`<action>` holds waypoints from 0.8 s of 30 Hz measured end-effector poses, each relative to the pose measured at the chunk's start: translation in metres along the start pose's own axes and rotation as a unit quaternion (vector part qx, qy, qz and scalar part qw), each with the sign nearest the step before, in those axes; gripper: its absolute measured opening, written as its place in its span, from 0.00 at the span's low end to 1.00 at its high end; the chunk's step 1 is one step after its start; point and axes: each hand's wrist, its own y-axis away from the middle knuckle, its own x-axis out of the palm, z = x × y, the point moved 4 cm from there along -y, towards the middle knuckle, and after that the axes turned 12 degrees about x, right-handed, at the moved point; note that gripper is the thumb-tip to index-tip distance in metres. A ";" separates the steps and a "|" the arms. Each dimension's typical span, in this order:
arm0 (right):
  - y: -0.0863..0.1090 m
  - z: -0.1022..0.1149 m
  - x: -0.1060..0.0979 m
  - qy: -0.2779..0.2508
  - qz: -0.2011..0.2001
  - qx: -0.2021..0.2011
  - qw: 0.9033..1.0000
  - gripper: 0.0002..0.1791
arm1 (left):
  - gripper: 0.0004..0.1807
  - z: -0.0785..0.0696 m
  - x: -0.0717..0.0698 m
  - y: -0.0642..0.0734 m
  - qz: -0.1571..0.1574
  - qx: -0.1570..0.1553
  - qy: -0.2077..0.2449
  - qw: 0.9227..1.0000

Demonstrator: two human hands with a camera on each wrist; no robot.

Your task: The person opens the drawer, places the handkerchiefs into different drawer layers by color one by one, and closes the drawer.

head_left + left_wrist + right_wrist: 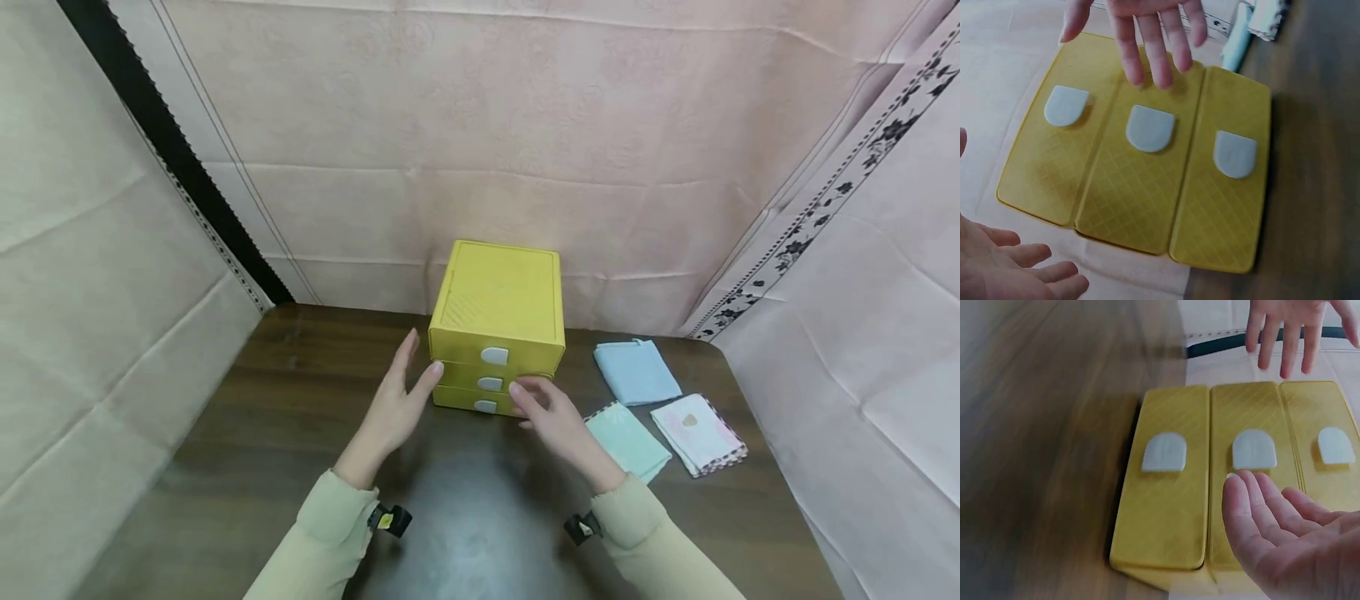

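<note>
Yellow drawer box (502, 287) stood on worktop (300, 400), left hand (390, 408) at eight o'clock, right hand (557, 421) at five, fingers (1241, 512) loosely extended, gripping nothing; lopsided push risked skewing box into cloths (637, 373) at four.

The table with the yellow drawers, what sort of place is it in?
Probably a small curtained-off workspace, perhaps staged indoors. Pale fabric surrounds the dark wood-look table on three sides, and on it are a yellow drawer unit and three folded cloths.
</note>
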 end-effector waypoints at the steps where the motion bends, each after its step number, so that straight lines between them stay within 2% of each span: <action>1: -0.001 0.001 0.002 -0.010 0.008 -0.005 1.000 0.35 | 0.41 -0.004 0.000 -0.004 -0.003 0.007 0.018 1.000; 4: -0.008 0.002 0.007 -0.038 0.032 -0.009 0.999 0.36 | 0.39 -0.021 -0.003 -0.014 -0.011 0.020 0.076 0.997; 8: -0.016 0.006 0.013 -0.060 0.056 -0.009 0.997 0.36 | 0.37 -0.039 -0.007 -0.022 -0.015 0.018 0.103 0.994; 11: -0.021 0.009 0.014 -0.065 0.065 -0.013 0.996 0.37 | 0.37 -0.036 -0.004 -0.025 -0.016 0.020 0.106 0.994; 14: -0.026 0.012 0.013 -0.065 0.067 -0.016 0.995 0.38 | 0.40 -0.026 0.004 -0.027 -0.016 0.023 0.096 0.995; 18: -0.027 0.015 0.007 -0.083 0.071 -0.010 0.994 0.37 | 0.43 -0.015 0.015 -0.028 -0.019 0.028 0.057 0.998; 21: -0.026 0.018 0.003 -0.105 0.072 -0.003 0.992 0.37 | 0.42 -0.015 0.020 -0.028 -0.028 0.039 0.053 0.997; 24: -0.024 0.020 0.002 -0.120 0.065 0.007 0.991 0.37 | 0.39 -0.017 0.023 -0.028 -0.033 0.039 0.067 0.996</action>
